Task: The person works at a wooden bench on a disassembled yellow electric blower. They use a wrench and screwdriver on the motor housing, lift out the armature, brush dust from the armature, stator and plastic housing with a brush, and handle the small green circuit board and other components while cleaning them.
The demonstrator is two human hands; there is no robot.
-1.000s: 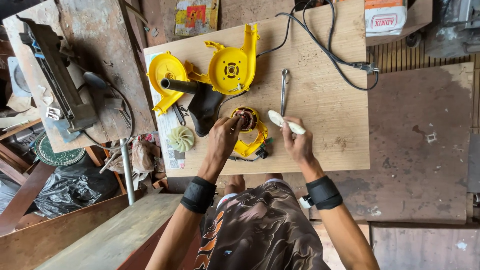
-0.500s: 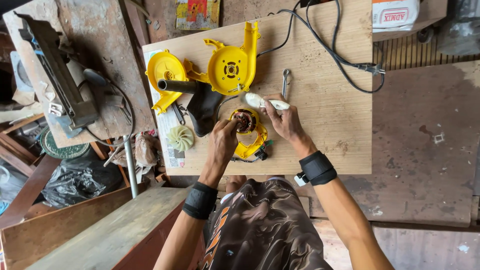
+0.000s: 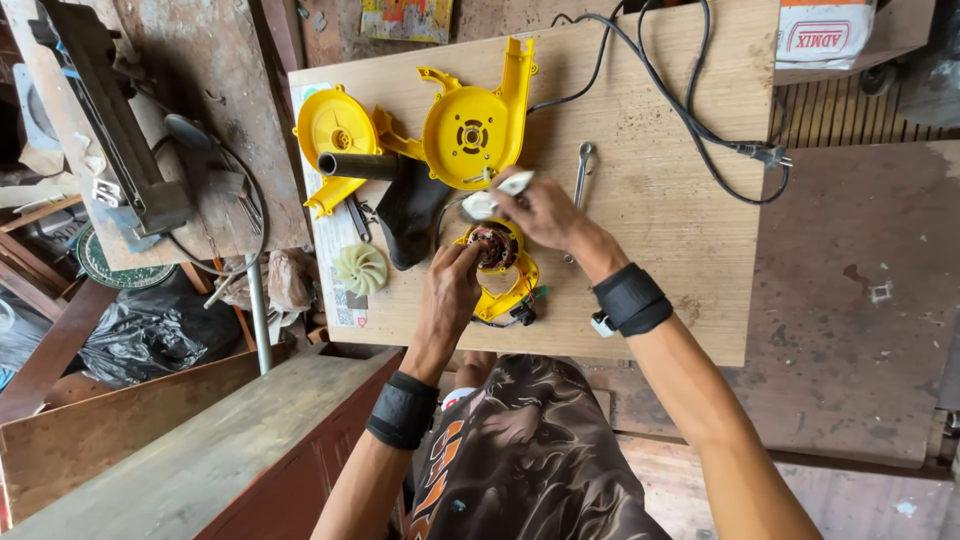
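A small yellow motor housing (image 3: 512, 288) with a copper-wound motor (image 3: 494, 246) lies near the front edge of a wooden table (image 3: 660, 220). My left hand (image 3: 450, 290) rests on its left side, fingers touching the motor. My right hand (image 3: 540, 210) hovers just above the motor and grips a small white tool or brush (image 3: 495, 195), its tip pointing left. Two larger yellow blower shell halves (image 3: 470, 130) (image 3: 335, 135) lie behind, with a black tube (image 3: 358, 165) and black nozzle piece (image 3: 410, 210) between them.
A white fan impeller (image 3: 360, 268) sits at the table's left front. A metal wrench (image 3: 580, 175) lies right of my right hand. A black power cord (image 3: 690, 110) runs to the back. A cluttered workbench (image 3: 150, 150) stands left; a wooden plank (image 3: 200, 440) lies below.
My right hand has carried the white tool from the table's right side leftward, over the motor. My left hand has stayed on the motor housing.
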